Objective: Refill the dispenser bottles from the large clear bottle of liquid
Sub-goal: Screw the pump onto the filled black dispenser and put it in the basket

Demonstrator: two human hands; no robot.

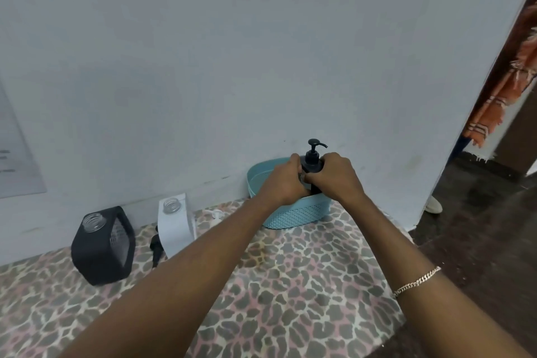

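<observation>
Both hands meet at the blue basket (293, 216) that stands against the wall at the back of the leopard-print desk (290, 285). The left hand (286, 180) and the right hand (334, 176) have their fingers (295, 159) curled round the shoulders of a dark pump bottle (313, 154), which stands upright inside the basket. Well apart to the left, a black bottle (101, 250) and a white bottle (175, 227) stand on the desk with open necks, and a black pump (155, 244) lies between them.

Dim even light, soft focus — wide-angle edge warp
</observation>
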